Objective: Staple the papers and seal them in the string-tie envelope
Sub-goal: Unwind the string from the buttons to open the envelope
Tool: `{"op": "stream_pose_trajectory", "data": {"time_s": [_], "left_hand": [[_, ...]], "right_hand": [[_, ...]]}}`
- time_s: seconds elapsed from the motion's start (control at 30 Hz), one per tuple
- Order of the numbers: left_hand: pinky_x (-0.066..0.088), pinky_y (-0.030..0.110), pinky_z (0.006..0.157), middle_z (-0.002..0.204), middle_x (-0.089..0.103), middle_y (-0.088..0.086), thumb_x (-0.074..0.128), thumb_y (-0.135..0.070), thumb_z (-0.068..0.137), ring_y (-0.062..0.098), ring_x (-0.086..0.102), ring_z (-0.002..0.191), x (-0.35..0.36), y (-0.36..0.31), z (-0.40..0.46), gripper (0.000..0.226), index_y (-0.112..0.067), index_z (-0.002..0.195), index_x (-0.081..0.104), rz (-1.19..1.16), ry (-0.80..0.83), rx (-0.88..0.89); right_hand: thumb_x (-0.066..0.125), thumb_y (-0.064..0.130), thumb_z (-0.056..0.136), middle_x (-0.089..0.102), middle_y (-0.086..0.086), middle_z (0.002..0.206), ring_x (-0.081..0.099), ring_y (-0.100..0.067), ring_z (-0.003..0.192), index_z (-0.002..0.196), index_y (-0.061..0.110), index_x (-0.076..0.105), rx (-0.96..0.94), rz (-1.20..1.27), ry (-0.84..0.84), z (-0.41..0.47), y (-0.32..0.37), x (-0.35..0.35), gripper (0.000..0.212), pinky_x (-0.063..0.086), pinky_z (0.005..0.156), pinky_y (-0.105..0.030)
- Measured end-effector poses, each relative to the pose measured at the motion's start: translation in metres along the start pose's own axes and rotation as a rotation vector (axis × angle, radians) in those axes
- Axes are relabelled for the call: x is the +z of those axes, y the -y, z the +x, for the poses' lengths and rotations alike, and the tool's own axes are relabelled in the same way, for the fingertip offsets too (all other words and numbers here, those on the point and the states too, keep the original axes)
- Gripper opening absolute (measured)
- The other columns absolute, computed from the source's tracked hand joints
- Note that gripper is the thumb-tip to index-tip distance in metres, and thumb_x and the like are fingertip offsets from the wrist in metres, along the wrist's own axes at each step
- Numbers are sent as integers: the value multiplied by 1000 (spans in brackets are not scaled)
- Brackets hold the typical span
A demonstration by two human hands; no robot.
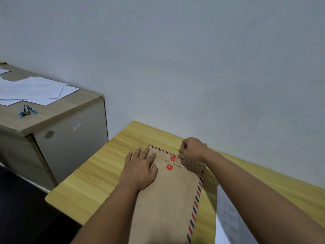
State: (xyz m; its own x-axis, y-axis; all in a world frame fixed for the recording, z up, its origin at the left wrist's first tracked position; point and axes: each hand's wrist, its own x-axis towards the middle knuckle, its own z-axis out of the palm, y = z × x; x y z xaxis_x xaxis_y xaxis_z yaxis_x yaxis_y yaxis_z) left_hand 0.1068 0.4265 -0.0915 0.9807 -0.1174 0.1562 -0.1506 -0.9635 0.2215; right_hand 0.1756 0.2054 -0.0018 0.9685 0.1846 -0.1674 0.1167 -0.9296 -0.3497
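Lay flat on the yellow wooden table (98, 175): the brown string-tie envelope (168, 199), edged with red and blue stripes, flap folded down at the far end. Rested palm-down on the envelope's left part: the left hand (140, 170), fingers (139, 153) straight and slightly spread, tips near the striped far edge. Hovered just past the flap at the far right corner: the right hand (192, 149), fingers curled and pinching the thin white string (176, 156). Ran taut from that pinch down to the upper red disc (173, 158) on the flap, then on toward the lower red disc (169, 167) on the envelope body; could not tell how many turns sat around either disc. Lay beside the envelope on the right, partly under the right forearm: a printed white sheet (230, 222). Stood apart on the left against the pale wall (175, 59): a low wooden cabinet (70, 138), with loose white papers (33, 90) spread on top and a small stapler (26, 110) just in front of them.
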Motion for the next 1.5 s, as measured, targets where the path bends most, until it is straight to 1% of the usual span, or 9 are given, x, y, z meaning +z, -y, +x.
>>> {"op": "stream_pose_trajectory", "data": {"time_s": [0.17, 0.33, 0.53, 0.7, 0.83, 1.13, 1.27, 1.4, 1.5], "left_hand": [[8, 50, 125, 167, 23, -3, 25, -50, 97, 24, 12, 155, -2, -1, -1, 60, -35, 155, 34, 2, -2, -3], [9, 51, 124, 167, 26, -3, 20, -53, 95, 25, 13, 155, -2, -2, 0, 62, -37, 153, 37, 14, -16, 5], [8, 50, 124, 167, 23, -3, 26, -50, 98, 25, 11, 156, -2, -1, 0, 60, -35, 155, 35, 5, -9, 5], [7, 50, 125, 167, 25, -4, 25, -49, 97, 24, 13, 155, -1, -1, -1, 60, -35, 154, 36, -12, -17, -3], [8, 50, 125, 167, 26, -3, 26, -49, 97, 24, 14, 155, -1, -1, -1, 60, -35, 154, 37, -23, -22, 2], [8, 50, 125, 167, 25, -4, 24, -50, 96, 24, 13, 155, 0, 0, -2, 61, -36, 154, 37, -1, -28, 2], [7, 49, 125, 167, 25, -4, 24, -51, 96, 24, 13, 156, 0, 0, 0, 62, -36, 154, 37, -15, -32, 8], [9, 50, 125, 167, 26, -3, 25, -50, 96, 24, 14, 155, 1, 0, 1, 61, -36, 154, 37, -16, -29, 4], [9, 50, 124, 166, 26, -3, 26, -49, 96, 24, 14, 155, 1, 0, 0, 61, -35, 154, 37, -23, -24, 1]], "right_hand": [[70, 25, 97, 78, 8, 93, 64, -9, 88, 88, 22, 78, -94, 319, 443, -23, 16, -25, 12, 43, 72, -31], [61, 18, 106, 79, -7, 115, 70, -14, 80, 89, 14, 67, -150, 630, 476, -21, 36, -5, 19, 46, 64, -23], [55, 8, 103, 69, -13, 73, 66, -27, 69, 87, 9, 62, -55, 572, 595, -32, 28, 19, 17, 47, 57, -24], [67, 23, 91, 65, 2, 104, 62, -22, 102, 102, 18, 71, -83, -32, 191, -23, -3, 1, 13, 52, 83, -34], [68, 26, 93, 68, 4, 104, 65, -18, 100, 101, 18, 78, -97, -164, 35, -15, -11, -7, 15, 51, 80, -29], [73, 22, 96, 81, -2, 98, 73, -17, 95, 93, 13, 84, -59, 244, -109, 13, 16, 8, 14, 59, 86, -35], [61, 9, 89, 73, -7, 78, 69, -27, 78, 65, 13, 60, 163, 360, -254, 17, 10, 21, 24, 51, 69, -33], [53, 8, 87, 66, -12, 71, 58, -28, 65, 77, 10, 51, 210, 837, -235, 2, 10, 14, 11, 46, 63, -35], [53, 14, 94, 77, -2, 76, 71, -18, 72, 86, 9, 61, 86, 668, -169, -10, 8, 11, 13, 56, 80, -41]]}}
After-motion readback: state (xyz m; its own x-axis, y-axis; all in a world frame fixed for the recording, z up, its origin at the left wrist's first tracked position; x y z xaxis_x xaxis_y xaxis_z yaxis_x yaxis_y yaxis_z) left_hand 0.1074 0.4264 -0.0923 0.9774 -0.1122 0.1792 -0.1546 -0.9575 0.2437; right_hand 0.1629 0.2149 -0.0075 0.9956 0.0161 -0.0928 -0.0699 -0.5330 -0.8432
